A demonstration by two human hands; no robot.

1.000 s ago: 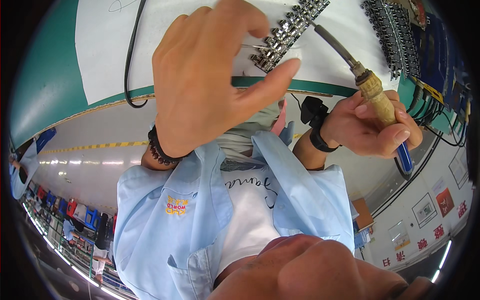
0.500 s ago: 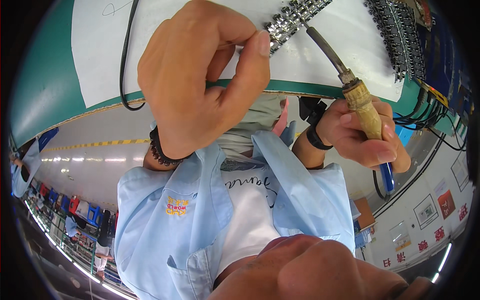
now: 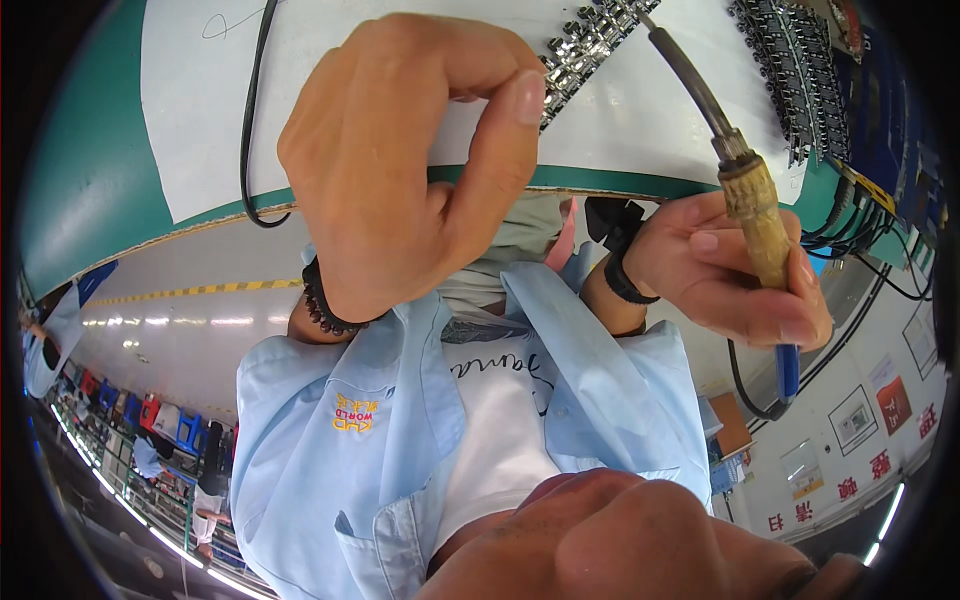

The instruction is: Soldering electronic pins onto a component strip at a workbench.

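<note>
Up and to the right along the metal strip, the soldering iron's tip has shifted since half a second ago, and the right hand (image 3: 745, 270) sits slightly lower; the left hand (image 3: 400, 160) keeps its pinched shape.

From the head view, the right hand, at the right of the frame, is closed around the tan-and-blue handle of a slim soldering iron with a grey metal shaft (image 3: 753, 200). Its tip points to the upper edge, at the silvery strip of small metal parts (image 3: 590, 62), top centre; whether they touch I cannot tell. The left hand, upper centre, has its thumb against its forefinger beside the strip's lower end; whether something thin lies between them I cannot tell.

The strip lies on a white paper sheet (image 3: 200, 110) spread over a green benchtop (image 3: 95, 170). A thin black cable (image 3: 250, 120) crosses the paper at upper left. More dark metal strips (image 3: 800, 85) lie side by side at upper right.
</note>
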